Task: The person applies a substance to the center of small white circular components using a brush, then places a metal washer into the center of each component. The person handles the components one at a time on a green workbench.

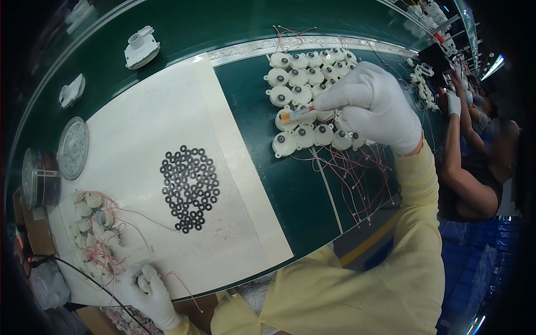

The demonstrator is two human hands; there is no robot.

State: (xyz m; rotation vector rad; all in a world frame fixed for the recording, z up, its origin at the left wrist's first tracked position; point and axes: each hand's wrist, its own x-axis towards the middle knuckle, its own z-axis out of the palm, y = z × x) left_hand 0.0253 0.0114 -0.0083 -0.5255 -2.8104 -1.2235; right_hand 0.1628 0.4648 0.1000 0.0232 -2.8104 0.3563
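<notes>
My right hand, in a white glove, pinches a slim brush-like tool with a clear shaft and an orange tip. The tip is over one of the round white motor-like parts lined up in rows, each with a dark centre; whether it touches cannot be told. The hand hides several parts at the right of the rows. At the lower left, my gloved left hand is closed around a small round whitish part, partly hidden by the fingers. Pink wires lie beside that hand.
Many black rings lie on the white sheet. Wired white parts are heaped at left, near a round clear container and a jar. Pink wires hang over the table's edge. Another person works at right.
</notes>
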